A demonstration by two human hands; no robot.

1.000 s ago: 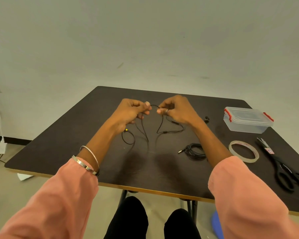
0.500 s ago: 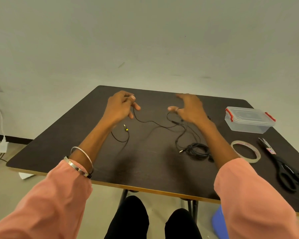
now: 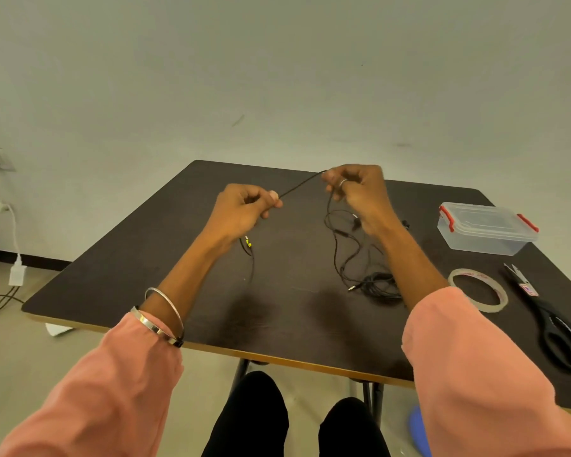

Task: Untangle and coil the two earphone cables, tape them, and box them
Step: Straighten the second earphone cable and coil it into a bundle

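Sitting at a dark table, the person has both pink sleeves reaching forward over its near edge, two metal bangles on the left wrist. Near the right forearm lies a bundled black earphone cable, its plug pointing left. To the right sit a roll of clear tape with red print too small to read and black scissors with a small label, also unreadable. Farther in, the left hand pinches a second earphone cable between thumb and curled fingers, its yellow-tipped plug hanging below the wrist. That cable runs taut, up and right, to the right hand, which pinches it at the fingertips; a ring shows on one finger. From there the rest drops in loose loops to the tabletop. Beyond the tape stands a clear plastic box, lid on, with red clips.
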